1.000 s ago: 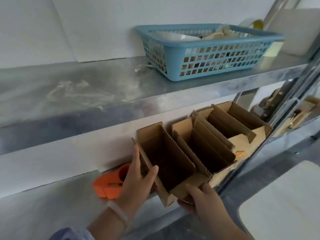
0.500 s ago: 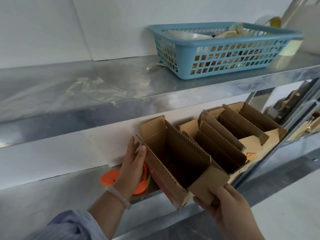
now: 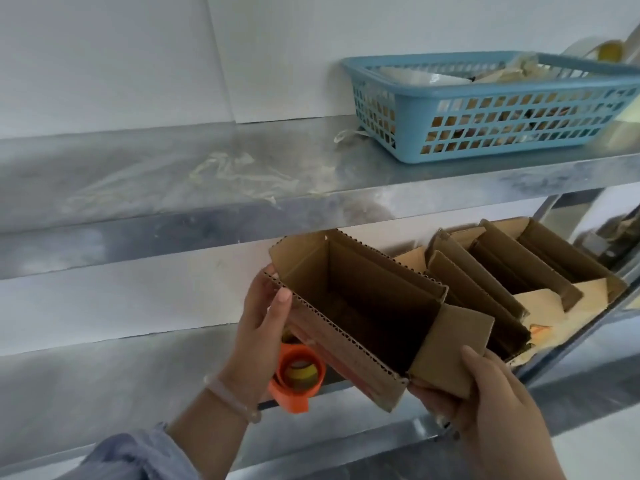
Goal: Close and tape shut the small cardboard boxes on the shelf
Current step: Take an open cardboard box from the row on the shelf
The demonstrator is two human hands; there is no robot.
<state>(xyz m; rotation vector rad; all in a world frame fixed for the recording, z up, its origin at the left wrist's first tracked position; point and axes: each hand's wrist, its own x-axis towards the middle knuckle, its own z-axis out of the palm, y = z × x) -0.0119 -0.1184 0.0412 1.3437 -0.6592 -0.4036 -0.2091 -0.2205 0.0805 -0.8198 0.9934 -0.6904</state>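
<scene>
The fingers point(image 3: 282, 299) of the left hand point(image 3: 261, 329) are curled round the left end of an open brown corrugated cardboard box point(image 3: 374, 282), with one fingertip pressed on its cut edge. The right hand point(image 3: 488, 414) pinches the box's outer end flap point(image 3: 453, 344) — thumb on top, the other fingers tucked beneath. The box is mid-frame, held tilted over the front of the lower metal shelf point(image 3: 104, 382), its top flaps standing open. Just below the left hand lies an orange plastic tape dispenser point(image 3: 294, 393) with a yellow-cored roll. To the right of the held box, more open cardboard boxes point(image 3: 502, 268) stand in a row. In the upper right of the frame, a blue plastic lattice basket point(image 3: 485, 112) sits on the upper shelf point(image 3: 173, 174).
</scene>
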